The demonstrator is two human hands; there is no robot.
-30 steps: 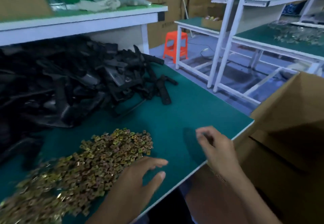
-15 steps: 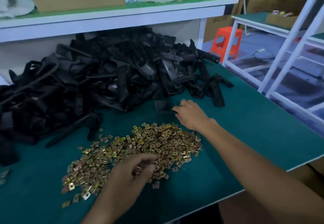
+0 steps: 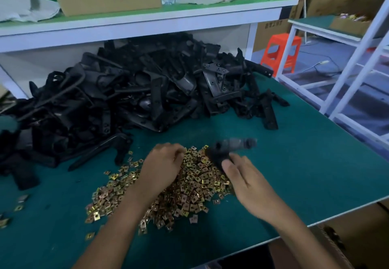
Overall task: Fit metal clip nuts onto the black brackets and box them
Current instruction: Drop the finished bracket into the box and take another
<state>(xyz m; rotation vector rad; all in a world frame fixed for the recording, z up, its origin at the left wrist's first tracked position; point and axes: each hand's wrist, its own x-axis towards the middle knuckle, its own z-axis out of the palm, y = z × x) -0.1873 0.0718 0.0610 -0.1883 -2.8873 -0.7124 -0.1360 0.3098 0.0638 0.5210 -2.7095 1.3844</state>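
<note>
1. Bracket (image 3: 219, 153), blurred at frame centre, gripped by right hand (image 3: 248, 182).
2. Left hand (image 3: 162, 163) curls into clip nuts (image 3: 189, 188); we cannot tell whether it holds one.
3. We advise steadying Bracket, seating one squarely.

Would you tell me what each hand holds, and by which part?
The right hand grips a blurred black bracket by its near end. The left hand lies on the gold metal clip nuts; a hold cannot be told.
</note>
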